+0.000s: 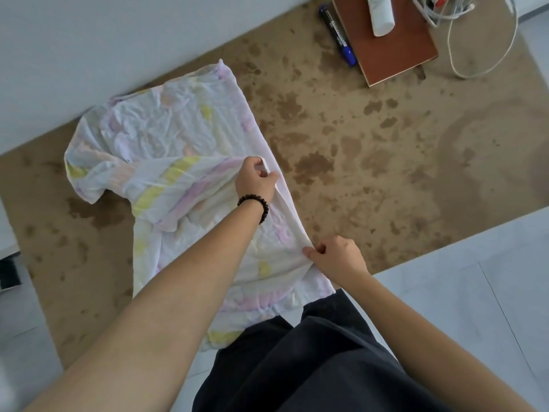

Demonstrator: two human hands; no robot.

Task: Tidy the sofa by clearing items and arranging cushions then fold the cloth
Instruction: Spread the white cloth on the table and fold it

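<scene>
My left hand (256, 180) and right hand (336, 257) each pinch one edge of the crumpled pastel cloth (166, 135) lying on a stained brown surface (386, 173).

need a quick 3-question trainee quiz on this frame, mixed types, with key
1. True or false: the left hand and the right hand both pinch the cloth along the same edge.
2. Which wrist wears the bead bracelet? A) left B) right C) neither
3. Fill in: the marker beside the brown book has a ____ cap.

Key: 1 true; 2 A; 3 blue.
</scene>
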